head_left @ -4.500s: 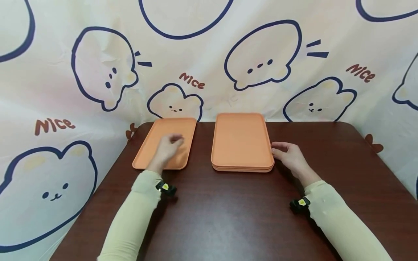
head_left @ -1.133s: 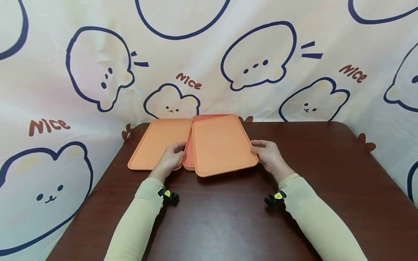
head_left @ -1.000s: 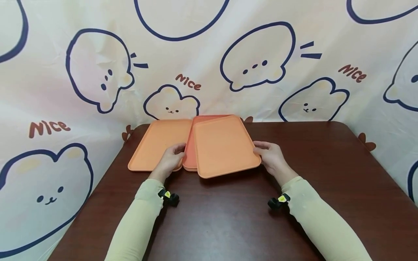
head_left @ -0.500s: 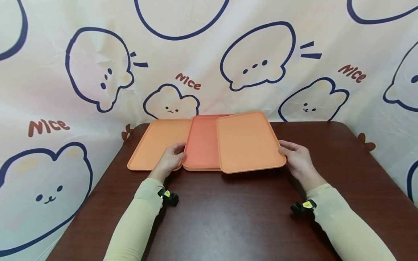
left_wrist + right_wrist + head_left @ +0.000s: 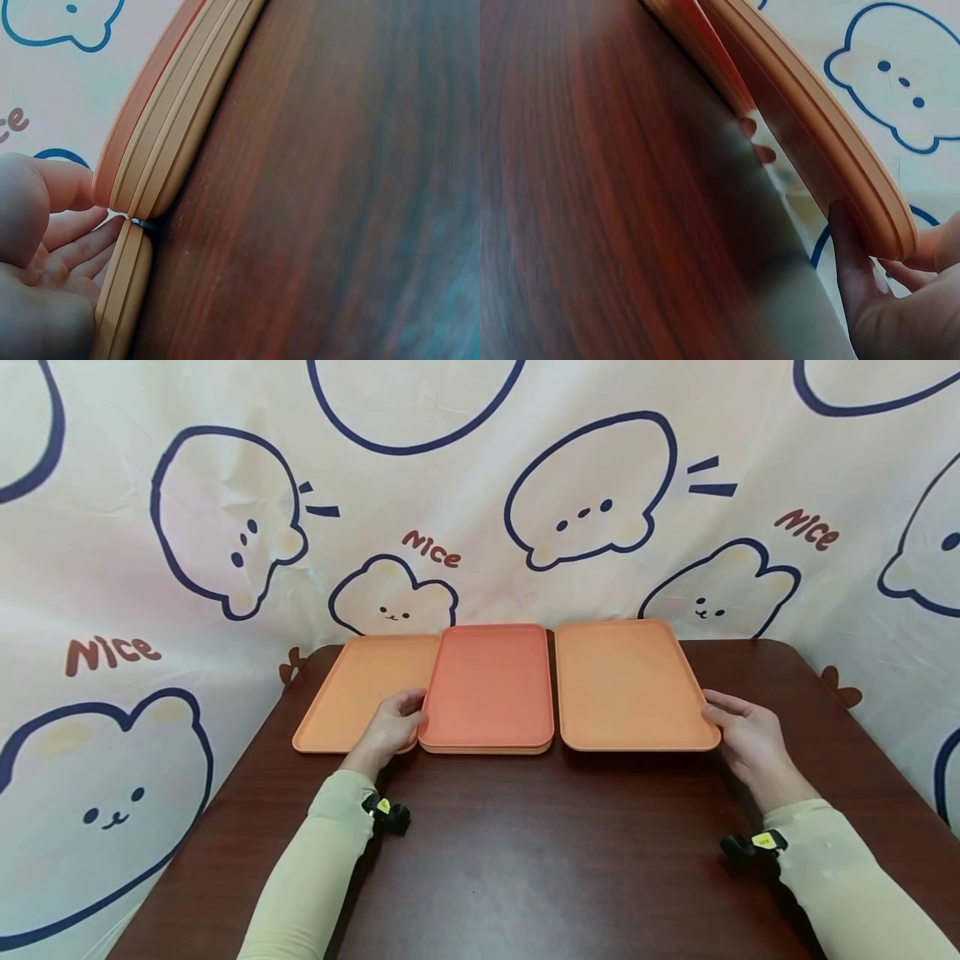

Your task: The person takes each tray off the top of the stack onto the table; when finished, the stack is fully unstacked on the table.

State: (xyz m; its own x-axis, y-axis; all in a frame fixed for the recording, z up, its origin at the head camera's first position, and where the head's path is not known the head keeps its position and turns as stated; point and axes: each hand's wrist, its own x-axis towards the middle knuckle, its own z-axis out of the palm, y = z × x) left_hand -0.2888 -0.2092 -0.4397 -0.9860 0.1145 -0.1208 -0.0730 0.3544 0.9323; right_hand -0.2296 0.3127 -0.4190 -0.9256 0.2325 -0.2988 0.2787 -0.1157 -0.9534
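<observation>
In the head view, my right hand point(image 5: 752, 737) pinches the right edge of a light-orange tray point(image 5: 633, 689). The right wrist view shows this tray point(image 5: 821, 120) tilted and raised above the table, fingers on both its faces. Left of it, a coral-red tray point(image 5: 491, 685) tops a stack of orange trays. My left hand point(image 5: 387, 727) touches that stack's left edge. In the left wrist view, a digit meets the red tray's rim point(image 5: 124, 142), while other fingers point(image 5: 79, 251) extend loosely near the edges. Another light-orange tray point(image 5: 367, 681) lies at the left, partly behind my left hand.
The dark brown wooden table point(image 5: 510, 843) extends in front of the trays and to the right. A cartoon-print cloth point(image 5: 480, 510) hangs right behind the table's far edge and along both sides. Small black wrist cameras point(image 5: 392, 817) are strapped to both sleeves.
My right hand has lifted the light-orange tray off the middle stack and carried it right, uncovering the red one. Earlier, the stack shifted left against the left tray. My left hand stays at its edge.
</observation>
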